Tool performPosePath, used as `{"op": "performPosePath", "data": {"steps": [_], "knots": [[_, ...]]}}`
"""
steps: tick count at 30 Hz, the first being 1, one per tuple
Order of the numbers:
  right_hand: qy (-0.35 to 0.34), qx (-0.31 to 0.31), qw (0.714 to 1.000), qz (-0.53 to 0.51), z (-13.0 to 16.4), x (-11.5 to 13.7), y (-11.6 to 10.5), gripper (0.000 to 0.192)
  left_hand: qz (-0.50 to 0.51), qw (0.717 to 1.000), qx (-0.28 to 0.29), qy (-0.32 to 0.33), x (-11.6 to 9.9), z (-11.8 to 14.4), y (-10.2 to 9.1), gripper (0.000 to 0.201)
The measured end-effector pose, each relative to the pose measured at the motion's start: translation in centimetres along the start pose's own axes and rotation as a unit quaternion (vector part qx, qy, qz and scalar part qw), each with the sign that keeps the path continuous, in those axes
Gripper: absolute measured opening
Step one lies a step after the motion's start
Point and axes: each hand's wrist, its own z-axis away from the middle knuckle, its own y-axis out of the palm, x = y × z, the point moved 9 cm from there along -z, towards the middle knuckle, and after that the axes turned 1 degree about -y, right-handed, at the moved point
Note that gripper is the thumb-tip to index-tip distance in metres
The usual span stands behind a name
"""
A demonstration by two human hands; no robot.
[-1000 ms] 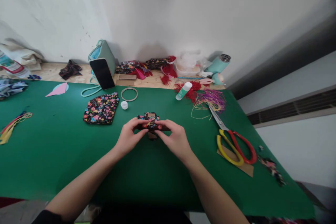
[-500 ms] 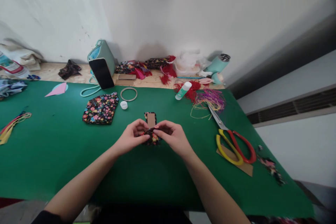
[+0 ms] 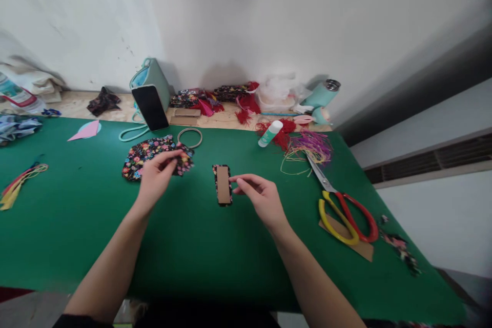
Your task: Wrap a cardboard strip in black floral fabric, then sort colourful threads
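A narrow cardboard strip [image 3: 223, 184] edged with black floral cloth lies flat on the green mat [image 3: 77, 225]. My right hand [image 3: 258, 196] rests just right of it, its pinched fingertips at the strip's edge. My left hand [image 3: 157, 177] is out to the left, pinching a small floral fabric piece [image 3: 184, 162] above the mat. That piece overlaps a larger floral fabric patch [image 3: 144, 156] lying on the mat.
Red-and-yellow scissors [image 3: 346, 210] lie on cardboard at the right. A glue stick [image 3: 270, 133], loose coloured threads [image 3: 307, 146], a metal ring [image 3: 189, 138], a propped phone [image 3: 150, 107], a teal bottle [image 3: 321, 95] and fabric scraps line the back. Yellow tassels [image 3: 19, 182] lie far left.
Both hands were together folding floral cloth around the strip. Now the strip lies flat alone, and my left hand has moved left carrying a floral piece over the larger patch.
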Motion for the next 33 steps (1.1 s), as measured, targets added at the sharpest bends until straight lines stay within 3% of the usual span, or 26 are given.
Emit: {"op": "performPosePath", "data": {"steps": [4,6,10,12,15,17,20,23,25,28,30,33], "knots": [[-0.002,-0.011,1.000,-0.001,0.0,0.2,-0.3,0.020,-0.177,0.971,-0.158,-0.010,2.3,-2.1,-5.8,0.034],[-0.011,-0.015,1.000,0.006,-0.1,0.3,-0.4,0.019,-0.271,0.946,-0.165,-0.060,3.9,-2.7,-7.2,0.036],[-0.032,-0.021,0.999,0.032,-0.3,0.4,-0.6,0.019,-0.373,0.914,-0.129,-0.099,5.2,-3.0,-7.9,0.030],[-0.043,-0.024,0.998,0.046,-0.5,0.4,-0.7,0.019,-0.404,0.900,-0.154,-0.058,4.2,-2.8,-8.0,0.025],[-0.066,-0.030,0.995,0.069,-0.7,0.5,-0.9,0.019,-0.421,0.877,-0.228,0.052,1.2,-1.7,-7.7,0.020],[-0.081,-0.036,0.992,0.086,-0.8,0.6,-1.1,0.019,-0.409,0.870,-0.237,0.138,-0.8,-0.9,-6.5,0.020],[-0.086,-0.037,0.990,0.106,-1.1,0.2,-1.3,0.020,-0.377,0.873,-0.181,0.252,-3.0,0.3,-3.1,0.021],[-0.080,-0.030,0.990,0.116,-1.5,-0.6,-1.3,0.023,-0.343,0.870,-0.026,0.353,-3.8,2.2,2.4,0.024],[-0.090,-0.033,0.986,0.140,-1.6,-0.9,-1.4,0.025,-0.327,0.848,0.106,0.403,-3.5,4.1,6.4,0.026],[-0.116,-0.035,0.973,0.195,-1.7,-1.1,-1.4,0.026,-0.317,0.810,0.230,0.436,-2.6,6.7,10.3,0.027],[-0.128,-0.026,0.966,0.225,-1.8,-1.1,-1.1,0.028,-0.317,0.799,0.266,0.437,-2.0,7.5,11.5,0.031],[-0.169,0.008,0.943,0.288,-1.6,-0.6,-0.2,0.035,-0.327,0.800,0.277,0.421,-1.4,7.4,11.8,0.036]]}}
